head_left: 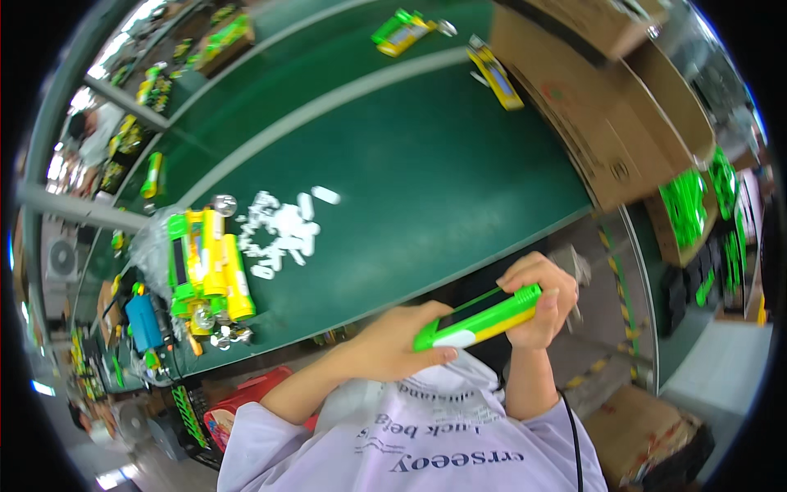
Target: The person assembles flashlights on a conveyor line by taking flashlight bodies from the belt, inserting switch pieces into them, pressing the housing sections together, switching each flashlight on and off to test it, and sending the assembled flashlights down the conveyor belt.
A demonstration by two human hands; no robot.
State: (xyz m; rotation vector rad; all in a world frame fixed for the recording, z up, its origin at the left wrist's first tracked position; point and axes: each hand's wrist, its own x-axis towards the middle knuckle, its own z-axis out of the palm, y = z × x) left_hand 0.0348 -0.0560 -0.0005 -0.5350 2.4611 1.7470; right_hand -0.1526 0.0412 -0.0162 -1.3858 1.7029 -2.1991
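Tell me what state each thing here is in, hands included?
Left hand: closed on one end of the green-and-yellow device.
Right hand: closed on its other end.
Green-and-yellow device: held off the table, aslant in the picture.
White pieces: loose, heaped unevenly.
Device cluster: bunched together on the table.
Cardboard box: looks open.

The held case [482,322] is green, yellow, black and white. The bench [418,197] is green. The big box [586,115] is brown. The floor tape [619,287] has yellow-and-black stripes.
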